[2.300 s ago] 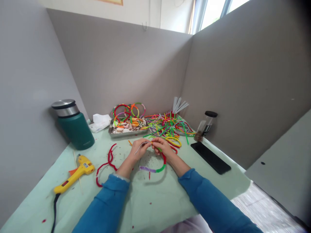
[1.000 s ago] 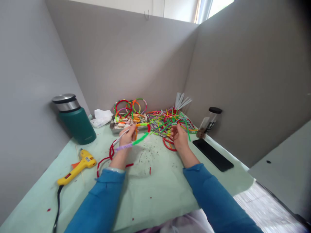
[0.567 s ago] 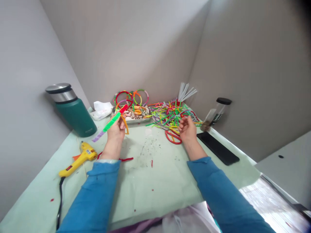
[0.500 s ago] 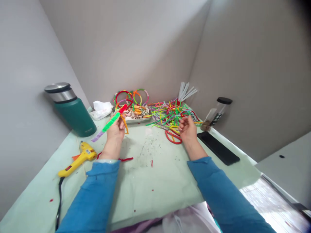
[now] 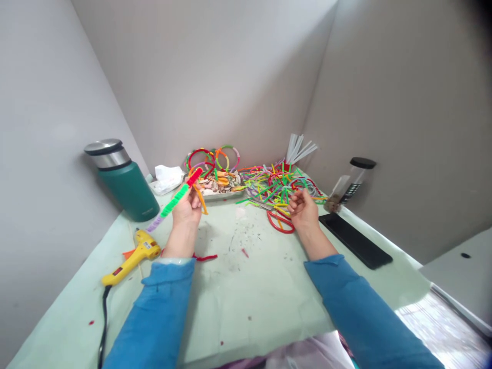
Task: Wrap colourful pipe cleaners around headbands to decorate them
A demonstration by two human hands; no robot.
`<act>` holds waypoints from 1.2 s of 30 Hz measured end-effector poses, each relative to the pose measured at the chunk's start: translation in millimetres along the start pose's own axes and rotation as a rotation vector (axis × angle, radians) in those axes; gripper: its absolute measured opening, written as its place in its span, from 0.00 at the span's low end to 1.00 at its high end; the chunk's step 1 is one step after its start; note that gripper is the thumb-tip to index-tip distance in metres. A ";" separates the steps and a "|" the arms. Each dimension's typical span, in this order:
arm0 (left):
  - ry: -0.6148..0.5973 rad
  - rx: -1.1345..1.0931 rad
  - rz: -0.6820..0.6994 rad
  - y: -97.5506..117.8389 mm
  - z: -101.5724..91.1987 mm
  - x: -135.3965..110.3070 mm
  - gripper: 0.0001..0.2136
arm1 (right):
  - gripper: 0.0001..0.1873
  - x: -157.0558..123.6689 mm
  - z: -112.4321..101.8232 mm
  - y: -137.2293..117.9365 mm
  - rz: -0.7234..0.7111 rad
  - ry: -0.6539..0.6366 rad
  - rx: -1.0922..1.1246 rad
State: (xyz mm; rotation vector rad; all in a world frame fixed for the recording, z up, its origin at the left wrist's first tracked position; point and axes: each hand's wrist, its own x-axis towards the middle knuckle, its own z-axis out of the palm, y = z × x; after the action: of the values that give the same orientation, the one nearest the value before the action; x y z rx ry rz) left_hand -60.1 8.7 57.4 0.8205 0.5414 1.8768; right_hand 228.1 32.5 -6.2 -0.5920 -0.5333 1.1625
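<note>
My left hand point(image 5: 187, 209) is closed around a band wrapped in pipe cleaner point(image 5: 175, 201), red at the top, green in the middle and purple at the lower end. An orange pipe cleaner point(image 5: 201, 199) sticks out beside its fingers and bends downward. My right hand point(image 5: 303, 209) is raised on the other side with its fingers curled in; whatever it may hold is hidden. Just left of that hand lie red-handled scissors point(image 5: 281, 223), their blades pointing toward a heap of coloured pipe cleaners point(image 5: 271, 182).
A yellow glue gun point(image 5: 132, 258) lies at left near a green bottle point(image 5: 128, 189). Behind stand a tray of shells point(image 5: 226, 193), wrapped hoops point(image 5: 200, 160) and white sticks point(image 5: 300, 148). A black phone point(image 5: 355, 241) and a clear tube point(image 5: 350, 184) are at right.
The whole view has shifted slightly, so everything sits a little further right and lower. Both hands keep nearly the same pose, the left one still holding the wrapped band.
</note>
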 end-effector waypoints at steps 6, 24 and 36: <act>-0.019 0.016 0.009 -0.9 0.7 -0.2 0.05 | 0.14 -2.1 2.2 1.4 0.006 0.006 -0.038; -0.616 1.172 -0.042 -70.9 12.3 -39.7 0.14 | 0.14 -43.4 29.5 30.5 0.002 -0.651 -0.865; -0.592 1.122 -0.148 -74.1 6.7 -35.9 0.24 | 0.09 -42.0 26.8 57.1 -0.193 -0.660 -0.904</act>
State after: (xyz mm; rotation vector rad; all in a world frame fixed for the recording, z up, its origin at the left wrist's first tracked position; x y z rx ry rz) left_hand 0.2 7.5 1.0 1.8966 1.2329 0.9846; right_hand 158.5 12.8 -28.7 -0.8864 -1.6909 0.8736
